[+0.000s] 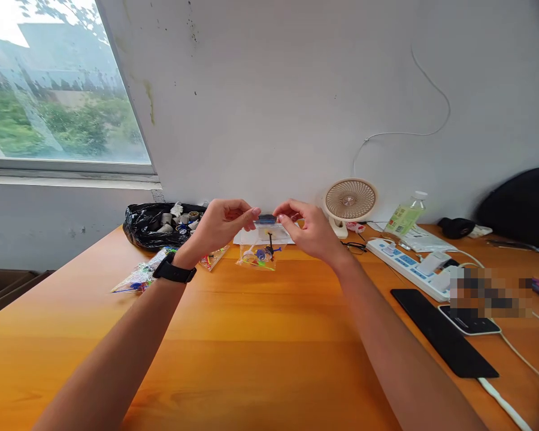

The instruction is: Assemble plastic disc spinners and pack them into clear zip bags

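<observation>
A clear plastic bag (pixel 247 258) hangs upright between my hands, held by its top edge above the wooden table. Small parts show inside it: a dark stick-like piece, blue pieces, a round white piece and something yellow-green. My left hand (pixel 224 222), with a black band on its wrist, pinches the top left corner between thumb and fingers. On the other side my right hand (pixel 306 230) pinches the top right corner. A dark blue strip (pixel 266 219) runs along the bag's top between the fingertips.
Left on the wooden table (pixel 251 359) are a black plastic bag (pixel 139 230) of cardboard rolls and a packet of colourful parts (pixel 137 276). At right stand a small fan (pixel 350 200), a bottle (pixel 404 218), a power strip (pixel 406 266) and a black slab (pixel 442 332).
</observation>
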The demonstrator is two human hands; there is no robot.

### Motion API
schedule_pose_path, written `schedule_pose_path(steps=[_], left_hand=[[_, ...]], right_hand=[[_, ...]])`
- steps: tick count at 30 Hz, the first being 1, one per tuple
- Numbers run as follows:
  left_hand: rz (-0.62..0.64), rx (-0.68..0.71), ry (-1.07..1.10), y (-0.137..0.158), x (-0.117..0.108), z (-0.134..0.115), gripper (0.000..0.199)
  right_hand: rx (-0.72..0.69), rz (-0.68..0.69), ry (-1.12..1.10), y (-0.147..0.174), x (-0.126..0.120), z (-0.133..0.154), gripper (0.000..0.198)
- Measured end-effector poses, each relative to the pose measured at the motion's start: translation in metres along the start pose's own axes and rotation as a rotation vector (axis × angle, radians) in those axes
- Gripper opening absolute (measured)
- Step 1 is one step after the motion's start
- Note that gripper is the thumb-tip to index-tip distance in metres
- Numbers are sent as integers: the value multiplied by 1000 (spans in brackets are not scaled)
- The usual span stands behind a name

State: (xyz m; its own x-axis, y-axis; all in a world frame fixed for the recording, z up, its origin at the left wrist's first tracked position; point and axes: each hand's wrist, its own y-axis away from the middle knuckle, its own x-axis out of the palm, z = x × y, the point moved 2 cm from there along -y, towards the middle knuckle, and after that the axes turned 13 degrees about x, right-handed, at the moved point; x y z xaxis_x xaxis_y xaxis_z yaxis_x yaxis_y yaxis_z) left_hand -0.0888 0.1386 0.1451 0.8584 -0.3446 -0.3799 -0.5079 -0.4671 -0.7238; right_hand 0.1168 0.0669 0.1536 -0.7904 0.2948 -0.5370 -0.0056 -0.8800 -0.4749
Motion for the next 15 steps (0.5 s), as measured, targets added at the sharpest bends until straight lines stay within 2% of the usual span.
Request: schedule_pose_path(steps=[3,6,7,10,15], left_hand=[[-62,28,7,-1,-1,-4,37],[-114,72,11,-2,-3,-9,38],[-124,83,11,-3,-4,-10,39],[-139,101,48,-3,-9,-9,41],[85,-4,242,2,-11,5,44]], right_hand=[[-15,-4,-66,2,-3,5,15],[24,79,-182,1,-3,2,43],[49,110,-215,0,-2,-2,45],[129,165,-328,-4,2,-13,32],[159,128,-489,-7,5,-22,32]])
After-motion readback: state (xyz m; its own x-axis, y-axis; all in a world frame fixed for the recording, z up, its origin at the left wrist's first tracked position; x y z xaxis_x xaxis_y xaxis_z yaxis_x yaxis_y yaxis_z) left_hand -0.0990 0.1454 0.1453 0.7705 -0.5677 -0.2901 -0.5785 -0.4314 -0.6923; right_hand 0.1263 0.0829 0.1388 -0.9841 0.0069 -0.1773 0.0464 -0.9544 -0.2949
